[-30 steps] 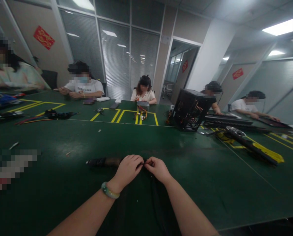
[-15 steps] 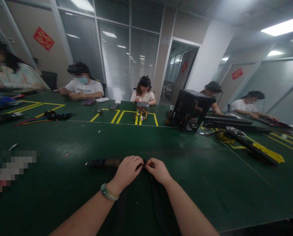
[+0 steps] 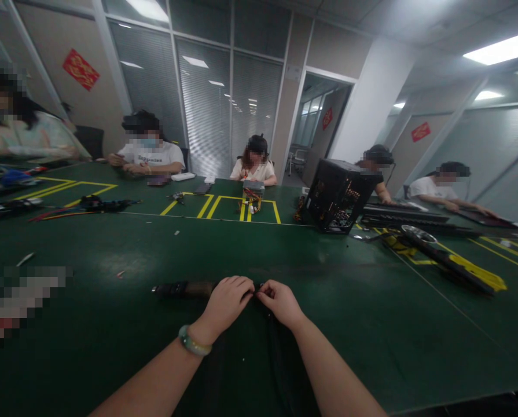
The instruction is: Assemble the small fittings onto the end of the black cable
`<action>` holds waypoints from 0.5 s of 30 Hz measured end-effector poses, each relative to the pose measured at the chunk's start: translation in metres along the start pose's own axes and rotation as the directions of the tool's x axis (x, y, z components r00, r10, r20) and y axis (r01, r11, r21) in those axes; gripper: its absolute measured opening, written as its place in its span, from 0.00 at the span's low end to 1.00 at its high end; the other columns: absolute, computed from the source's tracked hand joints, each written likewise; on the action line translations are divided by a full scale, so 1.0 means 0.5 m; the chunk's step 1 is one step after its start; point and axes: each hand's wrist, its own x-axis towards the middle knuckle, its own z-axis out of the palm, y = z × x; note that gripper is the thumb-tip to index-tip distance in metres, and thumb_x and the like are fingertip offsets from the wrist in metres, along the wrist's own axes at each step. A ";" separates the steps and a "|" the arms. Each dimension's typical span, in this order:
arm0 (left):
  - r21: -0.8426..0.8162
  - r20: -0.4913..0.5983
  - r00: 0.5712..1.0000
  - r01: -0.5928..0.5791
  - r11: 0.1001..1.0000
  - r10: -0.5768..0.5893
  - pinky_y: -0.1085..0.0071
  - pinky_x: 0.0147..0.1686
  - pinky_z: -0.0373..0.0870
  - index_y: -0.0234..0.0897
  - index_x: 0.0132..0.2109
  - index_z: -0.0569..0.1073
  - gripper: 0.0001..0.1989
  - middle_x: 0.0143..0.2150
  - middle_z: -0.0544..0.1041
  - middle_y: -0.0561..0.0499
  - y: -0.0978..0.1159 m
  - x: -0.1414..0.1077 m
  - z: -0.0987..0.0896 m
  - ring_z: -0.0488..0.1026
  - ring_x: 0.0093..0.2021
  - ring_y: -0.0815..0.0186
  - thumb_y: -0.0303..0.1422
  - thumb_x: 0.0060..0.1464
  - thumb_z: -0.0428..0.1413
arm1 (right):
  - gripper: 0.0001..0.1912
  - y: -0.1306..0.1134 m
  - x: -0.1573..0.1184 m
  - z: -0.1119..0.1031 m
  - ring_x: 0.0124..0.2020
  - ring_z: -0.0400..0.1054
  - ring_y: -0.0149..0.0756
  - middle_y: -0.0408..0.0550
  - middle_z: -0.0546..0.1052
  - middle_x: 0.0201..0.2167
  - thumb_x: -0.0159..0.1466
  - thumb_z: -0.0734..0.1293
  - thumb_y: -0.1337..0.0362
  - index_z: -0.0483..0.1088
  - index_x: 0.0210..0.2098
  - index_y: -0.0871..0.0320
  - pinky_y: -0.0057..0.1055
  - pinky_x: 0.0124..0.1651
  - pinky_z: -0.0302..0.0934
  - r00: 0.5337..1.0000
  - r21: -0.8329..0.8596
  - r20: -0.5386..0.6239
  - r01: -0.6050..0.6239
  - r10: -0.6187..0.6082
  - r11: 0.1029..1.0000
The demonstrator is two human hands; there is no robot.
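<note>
A dark, long bundle with a brown section and a metallic tip at its left end lies on the green table. My left hand, with a bangle at the wrist, is closed over the right end of this bundle. Just right of it, my right hand pinches something small and dark whose shape is hidden by the fingers. The fingertips of both hands nearly meet. Dark straps or reflections, hard to tell apart, run down between my forearms.
Across the table stand a black computer case and a small grey box with coloured wires. A black and yellow item lies at right, dark cables at left. Several people sit along the far side.
The background has shifted very slightly to the right in the view. Both hands keep nearly the same position and grip.
</note>
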 end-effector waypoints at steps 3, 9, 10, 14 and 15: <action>-0.007 0.005 1.000 -0.002 1.000 0.002 0.62 0.48 0.63 0.42 0.41 0.70 0.06 0.46 0.74 0.53 0.000 0.000 -0.002 0.70 0.48 0.61 0.26 0.58 0.53 | 0.05 -0.001 0.000 0.000 0.28 0.68 0.31 0.41 0.76 0.29 0.62 0.66 0.62 0.72 0.34 0.56 0.25 0.29 0.58 1.000 0.003 0.000 0.008 -0.008 1.000; -0.036 0.002 0.999 0.034 0.999 -0.034 0.63 0.49 0.63 0.43 0.47 0.69 0.11 0.46 0.74 0.53 0.002 0.000 -0.003 0.70 0.48 0.62 0.26 0.57 0.54 | 0.06 0.001 0.004 0.007 0.28 0.68 0.32 0.42 0.76 0.28 0.62 0.66 0.62 0.71 0.33 0.58 0.25 0.30 0.58 1.000 0.013 -0.027 0.013 -0.013 1.000; -0.036 0.000 0.999 0.047 0.998 -0.047 0.63 0.50 0.63 0.43 0.49 0.68 0.13 0.46 0.74 0.52 0.003 -0.001 -0.003 0.70 0.48 0.61 0.27 0.57 0.55 | 0.06 0.002 0.004 0.009 0.28 0.68 0.32 0.42 0.75 0.27 0.61 0.66 0.62 0.71 0.32 0.58 0.25 0.30 0.57 0.999 0.013 -0.035 0.012 -0.012 1.000; -0.032 -0.016 0.998 0.066 0.997 -0.067 0.61 0.51 0.63 0.42 0.50 0.67 0.14 0.49 0.73 0.50 0.005 -0.001 -0.004 0.69 0.50 0.60 0.26 0.57 0.54 | 0.06 0.005 0.005 0.012 0.27 0.68 0.33 0.42 0.75 0.26 0.61 0.66 0.61 0.71 0.31 0.58 0.25 0.29 0.57 0.999 0.022 -0.047 0.012 -0.011 1.000; -0.035 -0.019 0.998 0.065 0.997 -0.066 0.61 0.51 0.62 0.42 0.48 0.68 0.12 0.50 0.73 0.50 0.006 -0.002 -0.004 0.69 0.51 0.60 0.26 0.56 0.54 | 0.06 0.006 0.006 0.012 0.27 0.68 0.33 0.42 0.76 0.27 0.61 0.66 0.61 0.71 0.31 0.57 0.25 0.29 0.57 0.999 0.025 -0.047 0.015 -0.013 1.000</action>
